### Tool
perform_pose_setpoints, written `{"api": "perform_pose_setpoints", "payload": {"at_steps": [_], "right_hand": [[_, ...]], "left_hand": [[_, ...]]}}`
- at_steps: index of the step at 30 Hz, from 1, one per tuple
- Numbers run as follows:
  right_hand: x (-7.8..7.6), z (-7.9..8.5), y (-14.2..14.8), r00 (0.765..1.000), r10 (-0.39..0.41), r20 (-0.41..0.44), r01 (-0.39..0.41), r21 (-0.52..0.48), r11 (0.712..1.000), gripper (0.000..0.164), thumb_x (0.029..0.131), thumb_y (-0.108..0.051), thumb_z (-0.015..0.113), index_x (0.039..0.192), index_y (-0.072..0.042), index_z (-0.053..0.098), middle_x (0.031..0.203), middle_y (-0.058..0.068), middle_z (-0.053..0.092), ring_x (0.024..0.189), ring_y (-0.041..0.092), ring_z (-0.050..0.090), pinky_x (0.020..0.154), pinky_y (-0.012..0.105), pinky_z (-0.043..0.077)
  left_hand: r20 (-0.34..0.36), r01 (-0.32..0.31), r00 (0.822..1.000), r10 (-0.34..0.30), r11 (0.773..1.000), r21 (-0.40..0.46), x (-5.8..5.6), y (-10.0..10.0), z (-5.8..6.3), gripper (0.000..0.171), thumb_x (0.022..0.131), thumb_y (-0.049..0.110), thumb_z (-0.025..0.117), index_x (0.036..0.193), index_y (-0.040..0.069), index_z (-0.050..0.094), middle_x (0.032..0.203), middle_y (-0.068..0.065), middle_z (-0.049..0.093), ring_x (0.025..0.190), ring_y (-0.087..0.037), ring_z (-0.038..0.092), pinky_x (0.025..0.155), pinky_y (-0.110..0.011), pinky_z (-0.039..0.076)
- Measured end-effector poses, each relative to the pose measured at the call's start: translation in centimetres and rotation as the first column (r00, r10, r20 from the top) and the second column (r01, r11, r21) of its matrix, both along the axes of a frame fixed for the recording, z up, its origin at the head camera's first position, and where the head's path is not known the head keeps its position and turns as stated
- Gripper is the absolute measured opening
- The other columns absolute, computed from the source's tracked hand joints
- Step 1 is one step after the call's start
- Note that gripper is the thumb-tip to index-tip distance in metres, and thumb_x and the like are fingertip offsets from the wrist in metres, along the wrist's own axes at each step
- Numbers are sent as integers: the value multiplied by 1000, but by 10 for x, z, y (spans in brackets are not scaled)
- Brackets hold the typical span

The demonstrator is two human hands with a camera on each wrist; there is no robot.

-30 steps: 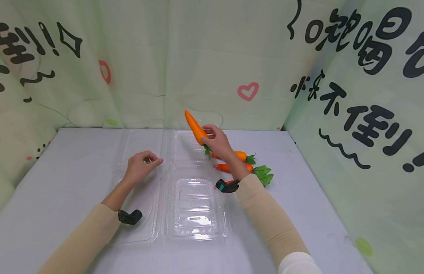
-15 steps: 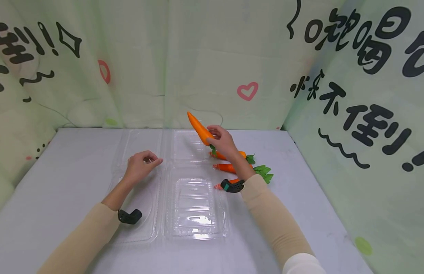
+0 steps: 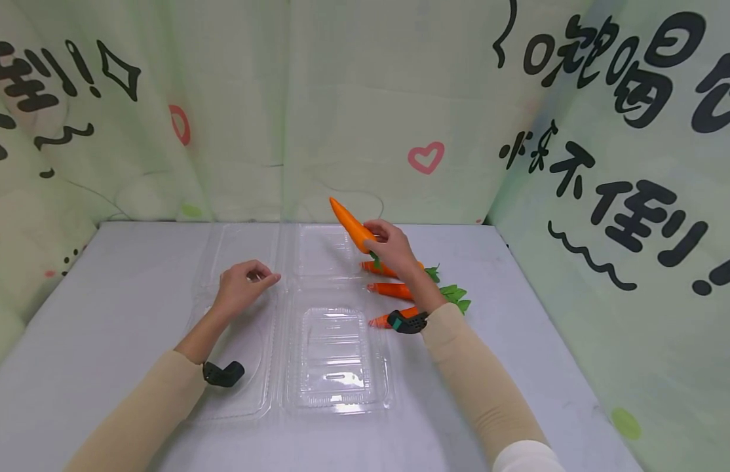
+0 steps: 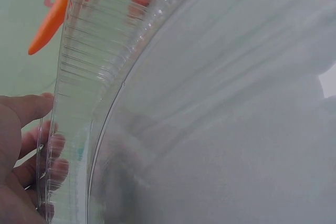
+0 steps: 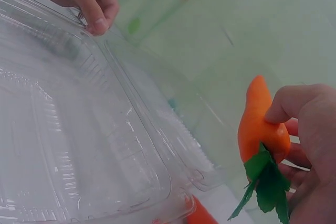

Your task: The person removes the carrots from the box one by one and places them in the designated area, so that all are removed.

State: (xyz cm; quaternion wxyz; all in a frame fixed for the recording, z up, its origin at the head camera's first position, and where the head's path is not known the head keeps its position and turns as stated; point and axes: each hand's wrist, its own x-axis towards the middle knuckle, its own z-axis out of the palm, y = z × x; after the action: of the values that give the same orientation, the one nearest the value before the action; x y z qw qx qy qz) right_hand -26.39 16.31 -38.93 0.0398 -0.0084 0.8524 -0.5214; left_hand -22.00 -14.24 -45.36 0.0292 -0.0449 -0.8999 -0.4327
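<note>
My right hand [image 3: 394, 249] holds an orange carrot [image 3: 350, 223] near its leafy end, with thumb and fingers on either side. The carrot is raised above the far part of the table, its tip pointing up and to the left. In the right wrist view, green leaves [image 5: 268, 179] hang below the carrot. My left hand [image 3: 242, 288] pinches the edge of a clear plastic container [image 3: 335, 400]; the left wrist view shows the thumb [image 4: 32, 107] and fingers at that rim. Three more carrots [image 3: 391, 290] lie right of the container, partly hidden behind my right arm.
Another clear section of plastic packaging [image 3: 320, 252] lies toward the back of the white table [image 3: 129, 282]. Clear lids [image 3: 241, 387] spread to the left. A printed curtain [image 3: 353, 98] closes off the back and sides.
My right hand has moved right and slightly down with the carrot, uncovering more of the nearest carrot on the table. My left hand has stayed in place.
</note>
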Motion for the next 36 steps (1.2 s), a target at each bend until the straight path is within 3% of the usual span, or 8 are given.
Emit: {"api": "perform_pose_setpoints", "payload": {"at_steps": [23, 36], "right_hand": [[1, -10, 23, 1000, -23, 14, 22, 22, 1000, 42, 92, -14, 55, 134, -17, 52, 137, 5, 54, 117, 26, 54, 99, 40, 49], [3, -8, 36, 1000, -21, -5, 21, 94, 995, 43, 94, -12, 56, 136, -16, 51, 138, 6, 54, 116, 28, 52, 98, 41, 49]], "left_hand": [[-16, -5, 1000, 4, 1000, -13, 1, -1, 2, 26, 88, 33, 69, 91, 8, 66, 90, -9, 64, 86, -21, 53, 71, -29, 40], [-32, 10, 999, -11, 1000, -16, 1, -2, 3, 25, 88, 33, 69, 90, 8, 67, 89, -9, 65, 85, -20, 53, 71, -28, 40]]}}
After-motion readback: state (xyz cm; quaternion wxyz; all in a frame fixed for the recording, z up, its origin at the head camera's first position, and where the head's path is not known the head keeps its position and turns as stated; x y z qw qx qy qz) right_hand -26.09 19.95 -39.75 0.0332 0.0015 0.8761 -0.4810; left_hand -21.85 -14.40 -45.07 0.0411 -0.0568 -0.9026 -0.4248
